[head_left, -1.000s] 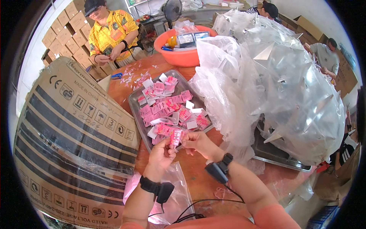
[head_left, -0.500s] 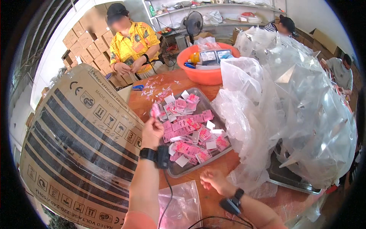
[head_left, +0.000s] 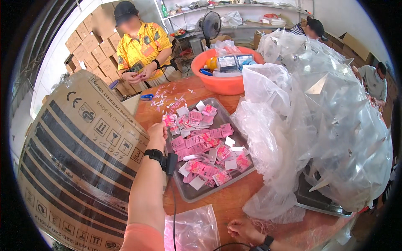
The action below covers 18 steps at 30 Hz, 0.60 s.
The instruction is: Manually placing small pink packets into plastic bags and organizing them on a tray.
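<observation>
My left hand [head_left: 157,134] reaches to the left rim of a grey tray [head_left: 184,198], its fingers pinched on a small pink printed card [head_left: 169,120]. Inside the tray lie several stacks of pink cards [head_left: 204,169], with white card backs among them. My right hand [head_left: 243,231] is low over the table, fingers curled in; whether anything is inside them is hidden. Beside it lies a tangle of thin reddish strings [head_left: 264,225]. A clear plastic bag [head_left: 194,228] rests flat between my forearms.
A big cardboard box [head_left: 79,163] stands on the left. Bulky clear plastic bags [head_left: 322,121] fill the right side, over a dark tray [head_left: 316,194]. Behind are an orange basin [head_left: 224,83], small scraps [head_left: 167,100] and a blue tool [head_left: 146,97]. Across the table a co-worker [head_left: 144,50] handles something small.
My left hand has moved slightly left and up, with the pink card at its fingertips. My right hand has dropped toward the lower edge, and the reddish strings now show beside it.
</observation>
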Tool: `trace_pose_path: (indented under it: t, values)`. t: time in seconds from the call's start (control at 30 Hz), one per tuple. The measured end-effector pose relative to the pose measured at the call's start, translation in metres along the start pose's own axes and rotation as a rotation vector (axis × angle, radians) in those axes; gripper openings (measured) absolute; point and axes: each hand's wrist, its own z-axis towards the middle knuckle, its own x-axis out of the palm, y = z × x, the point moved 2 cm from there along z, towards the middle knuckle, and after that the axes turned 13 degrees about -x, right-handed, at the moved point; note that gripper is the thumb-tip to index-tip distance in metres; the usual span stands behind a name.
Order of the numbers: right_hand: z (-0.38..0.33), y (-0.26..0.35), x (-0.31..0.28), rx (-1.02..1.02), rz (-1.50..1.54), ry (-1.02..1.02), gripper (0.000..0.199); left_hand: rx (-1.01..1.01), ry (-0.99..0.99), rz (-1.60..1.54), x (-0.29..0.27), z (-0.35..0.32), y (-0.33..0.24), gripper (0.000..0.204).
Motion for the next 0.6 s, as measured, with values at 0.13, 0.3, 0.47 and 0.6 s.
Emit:
trace_pose_path:
  t: [0.13, 0.3, 0.47, 0.6]
  values:
    - [-0.004, -0.005, 0.006, 0.032, -0.01, 0.026, 0.011, 0.056, -0.071, 0.091, -0.009, 0.015, -0.009, 0.011]
    - [-0.006, -0.009, 0.008, 0.048, -0.007, -0.066, 0.012, 0.065, -0.081, 0.108, -0.016, 0.017, -0.003, 0.011]
    - [-0.008, -0.016, 0.01, -0.044, -0.189, -0.031, 0.013, 0.029, -0.024, 0.094, -0.023, 0.013, 0.012, 0.012]
    - [-0.005, -0.025, 0.006, -0.082, -0.201, -0.005, 0.014, 0.016, -0.018, 0.129, -0.036, 0.013, 0.019, 0.013]
